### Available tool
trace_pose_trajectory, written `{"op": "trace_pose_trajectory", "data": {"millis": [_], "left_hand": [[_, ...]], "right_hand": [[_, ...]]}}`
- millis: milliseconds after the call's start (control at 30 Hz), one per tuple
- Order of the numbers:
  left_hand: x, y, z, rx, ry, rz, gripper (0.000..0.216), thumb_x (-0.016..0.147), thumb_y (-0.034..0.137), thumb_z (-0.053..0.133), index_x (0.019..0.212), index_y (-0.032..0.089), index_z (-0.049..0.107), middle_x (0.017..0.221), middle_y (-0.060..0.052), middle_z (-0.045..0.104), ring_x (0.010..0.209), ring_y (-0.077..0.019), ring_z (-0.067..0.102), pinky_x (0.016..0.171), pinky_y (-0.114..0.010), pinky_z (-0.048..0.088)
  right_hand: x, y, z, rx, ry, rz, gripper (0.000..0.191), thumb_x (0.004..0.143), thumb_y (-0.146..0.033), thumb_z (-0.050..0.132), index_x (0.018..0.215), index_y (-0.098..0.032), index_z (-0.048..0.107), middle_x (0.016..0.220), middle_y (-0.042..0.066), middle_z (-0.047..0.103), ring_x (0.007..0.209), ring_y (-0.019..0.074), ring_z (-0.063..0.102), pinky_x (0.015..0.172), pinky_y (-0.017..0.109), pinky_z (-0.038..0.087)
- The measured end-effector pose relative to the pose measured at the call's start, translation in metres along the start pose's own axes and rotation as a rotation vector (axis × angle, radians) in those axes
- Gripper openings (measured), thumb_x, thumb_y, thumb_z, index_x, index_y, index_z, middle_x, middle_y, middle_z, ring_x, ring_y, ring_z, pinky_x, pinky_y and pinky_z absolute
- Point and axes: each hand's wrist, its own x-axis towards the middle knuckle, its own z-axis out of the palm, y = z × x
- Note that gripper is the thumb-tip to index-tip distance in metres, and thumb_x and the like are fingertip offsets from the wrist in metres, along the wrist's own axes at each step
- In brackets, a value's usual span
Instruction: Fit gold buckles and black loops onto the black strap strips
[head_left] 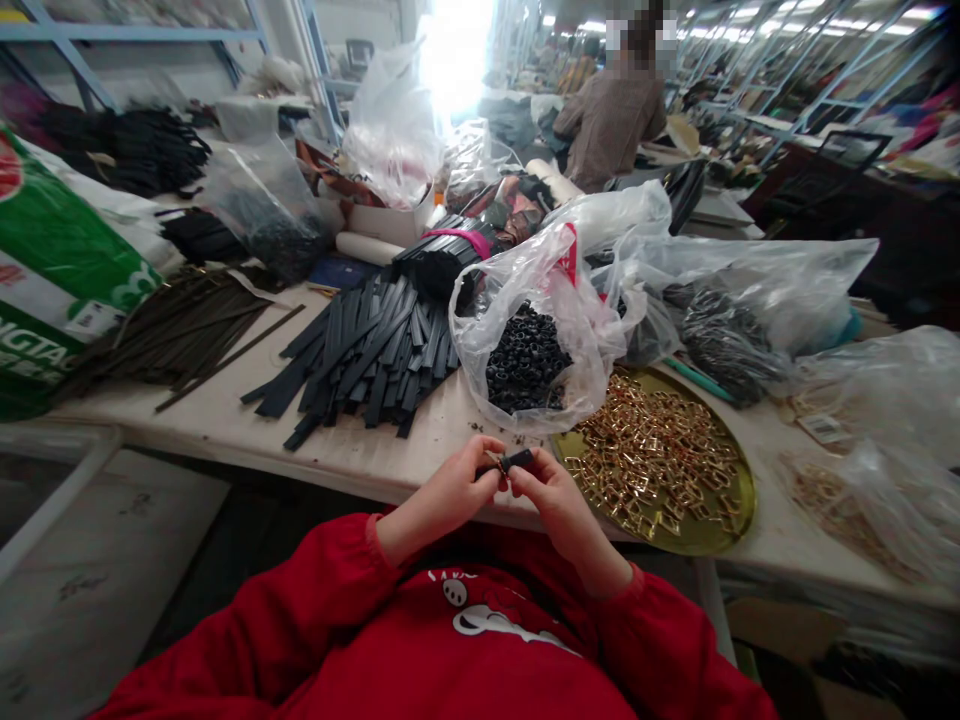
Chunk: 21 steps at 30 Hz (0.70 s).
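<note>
Just over the table's front edge, my hands meet around a short black strap with a small gold buckle at its left end. My left hand is closed in a pinch at the buckle end. The fingers of my right hand are closed on the strap. Part of both pieces is hidden by my fingertips. To the right of my right hand lies a round gold tray heaped with gold buckles. Behind my hands, an open clear plastic bag holds many small black loops.
Black strips lie piled left of the bag, with brown strips farther left. A green and white sack stands at the far left. More plastic bags crowd the right side. A person is beyond the table.
</note>
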Motion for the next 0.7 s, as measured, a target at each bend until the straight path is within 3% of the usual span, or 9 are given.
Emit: {"op": "trace_pose_trajectory", "data": {"millis": [167,333,433,533,700], "left_hand": [[0.003,-0.007,-0.006,0.035,0.015,-0.063,0.025,0.078,0.027,0.047,0.1,0.015,0.045,0.067,0.002,0.058,0.057,-0.0109,0.052,0.052,-0.021,0.039],[0.007,-0.014,-0.006,0.229,0.062,-0.07,0.029,0.077,0.04,0.053,0.094,0.017,0.051,0.071,0.0,0.06,0.063,-0.0139,0.055,0.056,-0.024,0.039],[0.011,-0.02,-0.005,0.322,0.086,-0.061,0.024,0.076,0.039,0.054,0.084,0.017,0.054,0.075,-0.001,0.061,0.067,-0.0151,0.055,0.06,-0.025,0.04],[0.013,-0.023,-0.006,0.309,0.074,-0.07,0.021,0.076,0.037,0.054,0.081,0.017,0.056,0.075,-0.001,0.062,0.068,-0.0151,0.056,0.061,-0.024,0.041],[0.012,-0.025,-0.007,0.052,0.001,-0.072,0.019,0.077,0.031,0.054,0.086,0.016,0.059,0.083,-0.001,0.064,0.076,-0.014,0.057,0.068,-0.023,0.043]], "right_hand": [[0.0,0.004,-0.002,0.145,-0.037,0.033,0.026,0.08,-0.045,0.054,0.076,-0.019,0.058,0.065,-0.002,0.055,0.06,0.0101,0.049,0.06,0.024,0.038],[0.006,0.012,-0.002,0.295,-0.107,0.258,0.024,0.069,-0.036,0.068,0.085,-0.02,0.059,0.069,-0.004,0.054,0.056,0.0066,0.045,0.055,0.02,0.036],[0.011,0.017,-0.003,0.376,-0.171,0.377,0.025,0.067,-0.035,0.071,0.079,-0.017,0.059,0.067,-0.003,0.053,0.057,0.0069,0.045,0.055,0.019,0.036],[0.014,0.02,-0.007,0.359,-0.151,0.355,0.025,0.065,-0.032,0.072,0.07,-0.017,0.053,0.063,-0.005,0.052,0.056,0.0072,0.045,0.055,0.019,0.035],[0.021,0.019,-0.008,0.095,-0.041,0.169,0.029,0.072,-0.036,0.064,0.064,-0.018,0.043,0.057,-0.005,0.051,0.054,0.0082,0.047,0.056,0.021,0.037]]}}
